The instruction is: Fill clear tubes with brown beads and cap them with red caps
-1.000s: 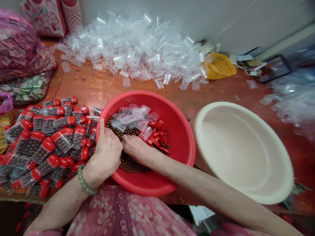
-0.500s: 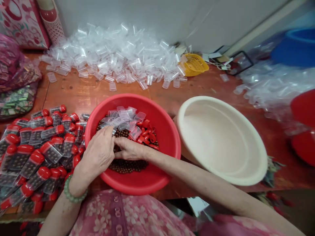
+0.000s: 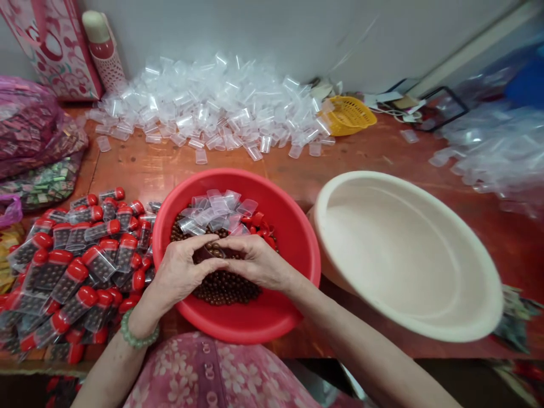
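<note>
Over the red basin point(image 3: 297, 226), my left hand point(image 3: 182, 269) and my right hand point(image 3: 257, 263) meet, fingertips nearly touching. Between them they hold a small clear container point(image 3: 215, 250) with brown beads at its mouth; the fingers hide most of it. Beneath the hands lies a heap of brown beads point(image 3: 227, 289). Clear empty containers point(image 3: 216, 209) rest on the beads at the basin's far side, with red caps point(image 3: 261, 226) to their right.
Red-capped containers filled with beads point(image 3: 76, 266) are piled at left. A cream basin point(image 3: 391, 255) stands at right. Behind are a heap of clear containers point(image 3: 221, 107), a yellow basket point(image 3: 348, 116), a flask point(image 3: 102, 51) and plastic bags point(image 3: 34, 130).
My right hand has come up from the beads and now grips the container together with my left hand. The camera view has shifted slightly, moving the scene right and down.
</note>
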`<action>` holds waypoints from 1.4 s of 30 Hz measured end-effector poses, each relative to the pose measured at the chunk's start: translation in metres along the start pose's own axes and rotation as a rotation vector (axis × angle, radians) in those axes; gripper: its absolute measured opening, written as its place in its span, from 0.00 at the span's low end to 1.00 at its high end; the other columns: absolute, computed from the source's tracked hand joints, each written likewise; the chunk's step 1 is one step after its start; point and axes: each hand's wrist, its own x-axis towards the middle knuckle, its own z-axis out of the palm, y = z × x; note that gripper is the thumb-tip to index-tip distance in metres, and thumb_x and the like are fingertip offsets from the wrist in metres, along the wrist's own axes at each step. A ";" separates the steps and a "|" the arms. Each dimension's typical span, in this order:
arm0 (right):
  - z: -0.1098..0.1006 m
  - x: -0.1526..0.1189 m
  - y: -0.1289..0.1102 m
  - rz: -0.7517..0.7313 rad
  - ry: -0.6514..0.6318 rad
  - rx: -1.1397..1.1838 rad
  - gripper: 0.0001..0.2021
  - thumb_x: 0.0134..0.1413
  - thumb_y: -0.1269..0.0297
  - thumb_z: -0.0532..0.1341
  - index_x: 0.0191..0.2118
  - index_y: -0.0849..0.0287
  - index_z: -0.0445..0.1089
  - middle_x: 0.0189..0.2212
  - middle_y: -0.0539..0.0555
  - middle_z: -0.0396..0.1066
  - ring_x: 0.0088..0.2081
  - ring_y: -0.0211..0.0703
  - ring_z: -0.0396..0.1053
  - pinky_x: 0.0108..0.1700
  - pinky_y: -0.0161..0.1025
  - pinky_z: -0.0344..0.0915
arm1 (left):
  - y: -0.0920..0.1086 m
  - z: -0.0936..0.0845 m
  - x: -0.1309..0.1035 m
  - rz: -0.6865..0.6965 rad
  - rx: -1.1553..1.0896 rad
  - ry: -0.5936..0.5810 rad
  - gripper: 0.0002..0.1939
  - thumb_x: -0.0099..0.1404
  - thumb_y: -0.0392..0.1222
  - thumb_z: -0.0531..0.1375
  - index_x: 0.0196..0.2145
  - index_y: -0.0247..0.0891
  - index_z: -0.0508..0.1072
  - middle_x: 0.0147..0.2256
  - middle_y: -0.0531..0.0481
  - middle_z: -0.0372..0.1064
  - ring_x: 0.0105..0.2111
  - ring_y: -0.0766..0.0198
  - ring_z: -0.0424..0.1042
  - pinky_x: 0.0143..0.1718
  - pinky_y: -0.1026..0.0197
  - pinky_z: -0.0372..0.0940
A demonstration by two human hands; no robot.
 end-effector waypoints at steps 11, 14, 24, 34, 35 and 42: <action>-0.052 -0.013 0.013 0.225 0.222 -1.065 0.15 0.61 0.73 0.53 0.50 0.62 0.71 0.50 0.63 0.71 0.47 0.50 0.71 0.46 0.42 0.67 | 0.016 -0.004 -0.003 0.043 -0.163 -0.037 0.07 0.61 0.40 0.63 0.37 0.36 0.75 0.35 0.49 0.76 0.35 0.64 0.74 0.40 0.64 0.67; -0.058 -0.008 0.026 0.364 0.032 -1.258 0.17 0.58 0.76 0.52 0.51 0.60 0.69 0.46 0.60 0.71 0.42 0.47 0.71 0.37 0.38 0.64 | 0.017 -0.003 -0.005 0.065 -0.139 0.007 0.06 0.62 0.39 0.62 0.37 0.36 0.74 0.34 0.49 0.76 0.35 0.65 0.73 0.39 0.63 0.67; -0.062 -0.018 0.024 0.387 0.044 -1.335 0.08 0.60 0.69 0.53 0.33 0.62 0.69 0.33 0.60 0.70 0.32 0.47 0.70 0.32 0.41 0.58 | 0.012 -0.006 -0.006 0.108 -0.181 0.008 0.07 0.61 0.39 0.64 0.38 0.36 0.75 0.35 0.49 0.76 0.35 0.65 0.73 0.40 0.63 0.67; -0.043 -0.034 -0.005 0.242 0.415 -0.245 0.09 0.49 0.58 0.62 0.28 0.57 0.64 0.25 0.52 0.71 0.24 0.39 0.67 0.26 0.36 0.64 | 0.012 -0.005 -0.009 0.038 -0.254 0.020 0.08 0.59 0.40 0.65 0.36 0.36 0.76 0.34 0.49 0.75 0.34 0.65 0.72 0.39 0.63 0.65; -0.038 -0.031 -0.007 0.242 0.418 -0.140 0.10 0.47 0.58 0.64 0.28 0.57 0.64 0.25 0.51 0.71 0.24 0.38 0.67 0.26 0.35 0.65 | 0.012 -0.004 -0.011 0.024 -0.287 -0.006 0.08 0.59 0.40 0.65 0.37 0.36 0.75 0.34 0.49 0.75 0.35 0.64 0.72 0.38 0.63 0.65; -0.009 -0.019 -0.017 0.208 0.459 0.203 0.11 0.42 0.61 0.70 0.30 0.58 0.69 0.23 0.49 0.71 0.25 0.36 0.68 0.27 0.33 0.67 | 0.013 0.004 -0.015 0.005 -0.359 0.009 0.08 0.61 0.37 0.61 0.39 0.35 0.73 0.39 0.48 0.72 0.40 0.63 0.70 0.46 0.61 0.63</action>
